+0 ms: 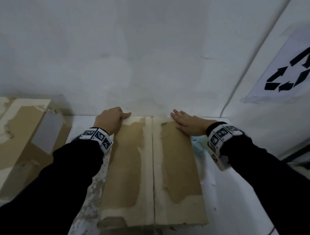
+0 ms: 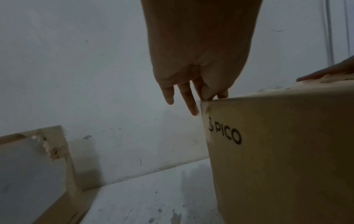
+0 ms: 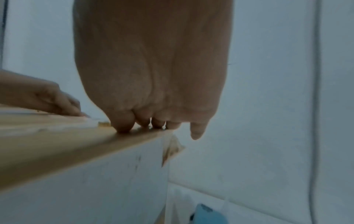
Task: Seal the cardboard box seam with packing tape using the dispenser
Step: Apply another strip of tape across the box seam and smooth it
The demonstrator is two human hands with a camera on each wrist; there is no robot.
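A worn cardboard box [image 1: 129, 176] stands on the white table with both top flaps down. Its seam [image 1: 153, 164] runs away from me down the middle with no tape on it. My left hand [image 1: 111, 119] rests on the far left corner, thumb along the top edge and fingers [image 2: 188, 100] hanging straight past the corner. My right hand [image 1: 186, 122] lies flat on the right flap near the far edge, fingertips [image 3: 124, 125] pressing the cardboard. A light blue plastic object [image 1: 198, 146], maybe the dispenser, lies right of the box behind my right wrist and also shows low down [image 3: 208, 215].
A second torn cardboard box [image 1: 21, 149] lies on the table to the left. A white wall stands right behind the box. A recycling sign [image 1: 293, 70] and a conduit [image 1: 257, 50] are on the wall at right. The table edge [image 1: 278, 152] drops off at right.
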